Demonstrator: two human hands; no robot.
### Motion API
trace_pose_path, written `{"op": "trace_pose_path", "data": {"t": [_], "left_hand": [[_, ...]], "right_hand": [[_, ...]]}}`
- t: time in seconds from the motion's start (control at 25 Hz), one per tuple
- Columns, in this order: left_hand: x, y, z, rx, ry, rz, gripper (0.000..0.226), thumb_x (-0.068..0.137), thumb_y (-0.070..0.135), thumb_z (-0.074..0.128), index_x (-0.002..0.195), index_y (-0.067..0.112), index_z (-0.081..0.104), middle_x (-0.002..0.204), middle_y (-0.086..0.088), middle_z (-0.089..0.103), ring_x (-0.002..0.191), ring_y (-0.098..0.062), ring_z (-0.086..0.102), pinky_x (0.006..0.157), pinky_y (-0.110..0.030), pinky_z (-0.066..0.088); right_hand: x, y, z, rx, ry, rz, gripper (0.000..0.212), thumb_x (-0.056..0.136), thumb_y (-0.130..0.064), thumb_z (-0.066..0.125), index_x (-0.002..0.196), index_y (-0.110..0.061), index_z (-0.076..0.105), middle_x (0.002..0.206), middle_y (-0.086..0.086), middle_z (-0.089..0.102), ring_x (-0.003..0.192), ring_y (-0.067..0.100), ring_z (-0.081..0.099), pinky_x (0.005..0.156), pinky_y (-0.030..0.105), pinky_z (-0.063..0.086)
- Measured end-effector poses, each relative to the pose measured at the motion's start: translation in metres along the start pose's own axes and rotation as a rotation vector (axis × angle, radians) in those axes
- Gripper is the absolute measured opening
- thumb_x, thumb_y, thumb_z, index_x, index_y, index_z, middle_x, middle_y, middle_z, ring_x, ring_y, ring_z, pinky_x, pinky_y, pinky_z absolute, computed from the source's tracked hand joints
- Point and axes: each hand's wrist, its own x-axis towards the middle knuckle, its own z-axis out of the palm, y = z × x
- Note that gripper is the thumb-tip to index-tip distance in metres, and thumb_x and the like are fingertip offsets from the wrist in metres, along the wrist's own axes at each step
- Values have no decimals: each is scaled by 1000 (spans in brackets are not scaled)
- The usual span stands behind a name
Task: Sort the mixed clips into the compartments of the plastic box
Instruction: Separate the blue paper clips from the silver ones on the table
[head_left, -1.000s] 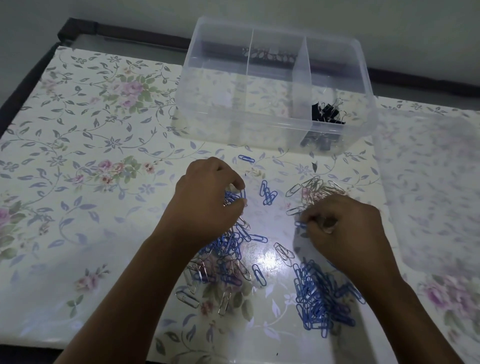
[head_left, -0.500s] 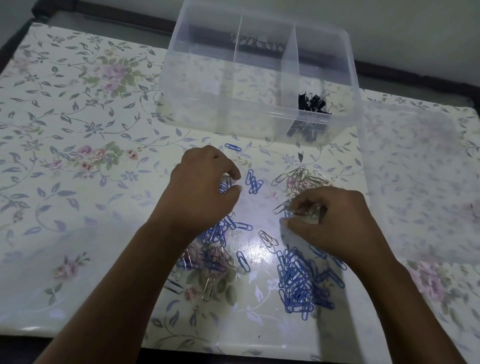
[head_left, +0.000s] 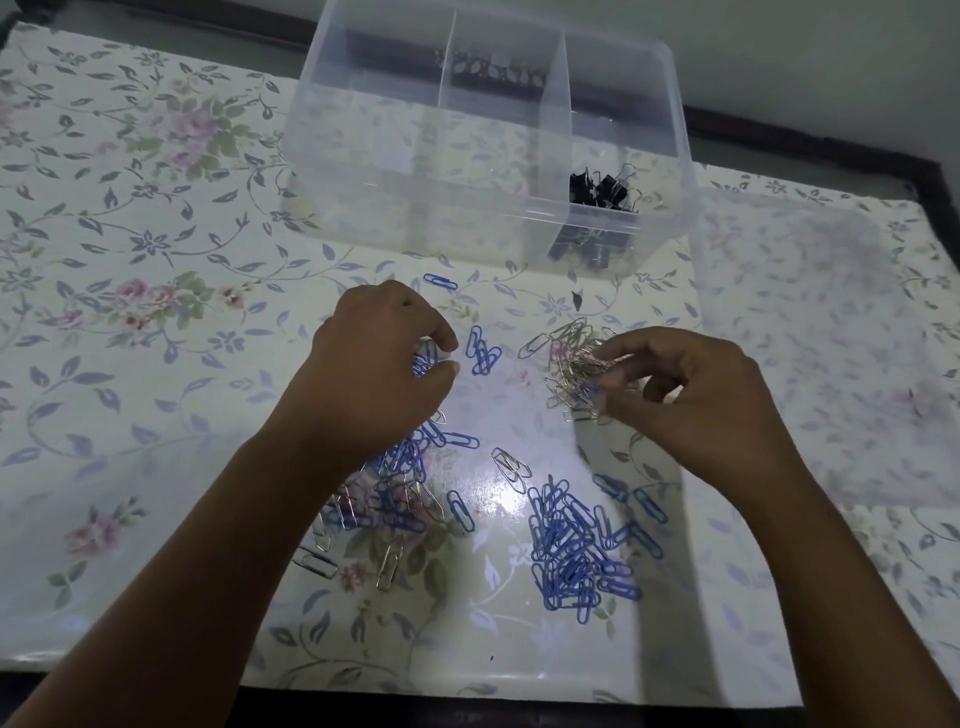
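1 plastic box (head_left: 483, 130) at 12 o'clock: clear, rounded corners, 2 dividers, 3 compartments. Right compartment holds a bunch of black binder clips (head_left: 602, 189), too tangled to count. 1 frosted lid (head_left: 805, 338) lies flat at 3 o'clock. Glossy floral surface (head_left: 156, 260) carries 3 heaps of wire paper clips: silver heap (head_left: 569, 338) at 1 o'clock, blue heap (head_left: 571, 551) at 5, mixed heap (head_left: 395, 493) at 7. Strays: blue trio (head_left: 483, 353), touching; single blue clip (head_left: 440, 281) near the box. Left hand (head_left: 374, 374): grip pinching blue clips (head_left: 422, 361). Right hand (head_left: 691, 400) is over the silver heap, fingers curled and blurred; can't tell its grip.
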Motion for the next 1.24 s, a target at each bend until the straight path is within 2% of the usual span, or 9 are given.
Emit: {"op": "trace_pose_path", "data": {"t": [0.16,0.24,0.32,0.48,0.56,0.76,0.96,1.12,1.24], "left_hand": [[0,0,0,17,-8,0,32,73,39,52,92,19,67,105,-3,60,107,-25,50,90,-36,37],[-1,1,2,19,-1,3,23,78,34,60,93,18,67,106,-3,60,108,-25,50,90,-34,35],[-2,2,2,5,13,28,26,75,37,58,92,19,67,105,-2,60,107,-23,51,87,-30,34],[-5,13,4,-120,-94,179,43,63,53,57,94,26,68,102,6,58,100,-10,53,83,-21,36],[-7,20,8,-200,-161,221,40,62,53,60,94,30,70,104,10,58,96,1,52,84,-9,35],[-5,25,6,-348,-119,137,3,65,37,66,67,37,65,99,11,62,99,9,51,81,0,31],[-5,25,2,-375,-55,58,11,78,20,70,70,26,65,92,15,59,92,7,54,81,-1,31],[-5,28,1,-369,-22,33,17,80,19,68,68,29,61,91,15,60,93,6,54,79,1,30],[-5,30,3,-357,-60,-13,16,77,17,70,66,26,63,91,18,58,91,8,53,76,4,28]], "right_hand": [[1,1,-1,53,38,27,22,72,-5,76,76,-25,67,61,-13,66,49,-3,53,53,7,41],[0,0,0,65,18,20,18,73,-4,74,78,-20,69,63,-14,65,52,-7,56,53,4,39],[-1,-2,4,128,-17,14,19,73,-3,74,77,-20,69,61,-12,66,55,-6,59,52,3,38],[-2,-13,11,362,-126,1,24,69,6,72,74,-17,68,61,-10,70,62,1,65,58,10,49],[-2,-17,14,421,-175,-11,25,67,9,71,73,-16,67,62,-8,70,63,2,65,63,13,52],[0,-18,18,466,-169,-20,26,69,9,70,73,-16,68,65,-6,70,65,5,65,66,17,54],[1,-16,21,463,-127,3,32,74,11,67,69,-21,69,69,-1,69,70,14,65,71,25,55],[2,-16,25,439,-114,8,33,78,9,63,74,-23,69,65,-7,66,68,8,61,69,20,52],[1,-19,31,441,-119,0,35,81,8,61,77,-26,69,74,3,66,66,7,58,66,19,51]]}}
